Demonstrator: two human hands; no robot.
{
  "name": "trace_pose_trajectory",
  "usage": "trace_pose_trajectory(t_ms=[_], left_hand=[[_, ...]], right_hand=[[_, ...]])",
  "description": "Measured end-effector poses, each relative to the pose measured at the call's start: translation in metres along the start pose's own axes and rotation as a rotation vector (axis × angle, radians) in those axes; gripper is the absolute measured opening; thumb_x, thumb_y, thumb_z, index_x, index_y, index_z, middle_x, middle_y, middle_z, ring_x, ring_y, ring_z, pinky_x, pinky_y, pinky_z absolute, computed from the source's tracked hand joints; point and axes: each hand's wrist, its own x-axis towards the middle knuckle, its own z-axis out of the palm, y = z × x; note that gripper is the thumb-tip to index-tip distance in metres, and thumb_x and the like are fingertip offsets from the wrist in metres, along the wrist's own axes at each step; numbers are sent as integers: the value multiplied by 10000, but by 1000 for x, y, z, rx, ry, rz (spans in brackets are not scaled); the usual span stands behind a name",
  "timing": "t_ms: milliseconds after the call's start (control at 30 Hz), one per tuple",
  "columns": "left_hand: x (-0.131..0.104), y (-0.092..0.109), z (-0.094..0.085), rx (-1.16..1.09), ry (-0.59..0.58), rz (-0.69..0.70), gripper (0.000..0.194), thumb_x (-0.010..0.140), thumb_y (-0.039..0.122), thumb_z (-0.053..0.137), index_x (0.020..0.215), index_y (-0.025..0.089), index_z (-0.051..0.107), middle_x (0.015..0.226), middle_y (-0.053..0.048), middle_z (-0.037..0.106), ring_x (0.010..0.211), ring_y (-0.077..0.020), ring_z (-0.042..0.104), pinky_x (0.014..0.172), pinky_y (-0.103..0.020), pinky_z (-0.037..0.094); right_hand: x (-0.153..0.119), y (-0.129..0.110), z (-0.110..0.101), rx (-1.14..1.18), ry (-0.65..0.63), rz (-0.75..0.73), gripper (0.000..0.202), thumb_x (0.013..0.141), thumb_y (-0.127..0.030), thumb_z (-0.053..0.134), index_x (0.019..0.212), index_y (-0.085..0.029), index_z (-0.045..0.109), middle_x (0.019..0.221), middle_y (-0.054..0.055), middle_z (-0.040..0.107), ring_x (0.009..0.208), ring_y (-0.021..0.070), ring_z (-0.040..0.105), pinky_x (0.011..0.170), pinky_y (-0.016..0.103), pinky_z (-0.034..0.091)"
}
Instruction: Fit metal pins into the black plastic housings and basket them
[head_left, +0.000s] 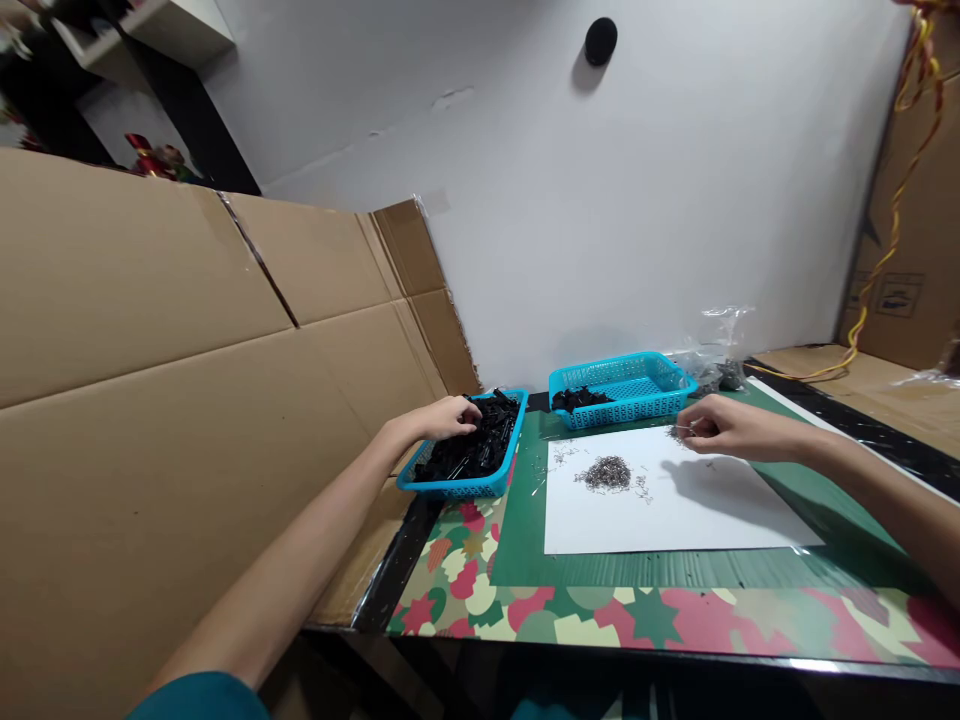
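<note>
My left hand (450,418) is at the left blue basket (457,490), its curled fingers touching the black pieces (487,440) that fill it. What those fingers hold, if anything, is too small to make out. Above the far right part of a white sheet (660,530) is my right hand (709,425), fingers pinched together beside a few tiny metal bits. Whatever it grips is hidden. A pile of small metal pieces (608,473) lies on the sheet, with loose ones scattered around it. Behind the sheet, a second blue basket (637,408) holds some black pieces at its left end.
Cardboard panels (187,420) stand along the left. A clear plastic bag (720,360) sits behind my right hand. Yellow and red twisted wires (896,210) hang at the right. Green and patterned coverings (652,615) lie beneath the sheet, up to the table's front edge.
</note>
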Motion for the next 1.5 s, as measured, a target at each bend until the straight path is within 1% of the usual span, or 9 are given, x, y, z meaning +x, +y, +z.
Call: trace_pose_trajectory(t_ms=[167,333,433,500,567,733,900,1200,1500], left_hand=[[0,7,-17,-30,69,-3,337,780,455,689,980,186,718,942,-67,756,842,-222,674,723,-288,477],[-2,22,-36,-77,292,-9,306,756,421,669,933,186,585,884,-44,650,773,-197,581,683,-294,426],[-3,42,-37,-144,391,34,269,793,386,619,965,191,549,862,-14,600,758,-168,550,674,-277,421],[-2,62,-28,-229,430,93,265,840,393,583,1011,194,554,829,9,577,730,-147,534,663,-261,425],[1,87,-10,-495,432,205,290,871,393,589,1069,181,598,788,19,566,668,-128,505,622,-251,411],[8,155,58,-1029,298,331,383,885,468,650,1080,147,724,767,-6,592,547,-82,394,517,-247,306],[4,198,107,-1180,124,367,303,821,384,773,1015,154,816,827,-50,653,602,-97,462,540,-259,348],[9,210,129,-1383,174,375,355,920,477,710,1025,140,752,764,-3,584,575,-88,464,529,-242,337],[7,208,138,-1277,315,442,278,948,415,715,959,139,747,854,-29,668,732,-119,562,689,-256,437]], right_hand=[[2,-1,2,-16,84,-19,214,864,-385,668,786,-191,712,589,-55,346,580,135,296,558,299,228],[3,-11,9,11,135,-3,214,858,-376,653,768,-183,676,590,-50,376,581,132,302,553,298,225],[4,-16,14,66,149,-1,221,879,-388,638,781,-190,653,582,-53,377,574,129,278,546,297,205],[5,-18,17,108,174,-20,248,904,-412,628,785,-196,648,582,-58,347,572,128,256,545,298,188],[6,-20,19,166,211,-35,285,921,-453,628,788,-201,645,586,-61,326,567,128,249,543,298,183],[11,-25,25,326,380,-32,371,911,-559,678,853,-193,699,609,-39,405,565,127,310,520,291,223],[12,-34,33,425,563,-18,397,805,-560,806,817,-167,758,666,-3,504,581,120,342,503,291,244],[10,-57,47,504,478,-80,271,847,-460,829,805,-195,796,697,2,574,556,102,336,491,288,258],[9,-59,63,428,462,-104,220,867,-413,823,818,-199,806,685,-12,545,585,101,364,529,282,308]])
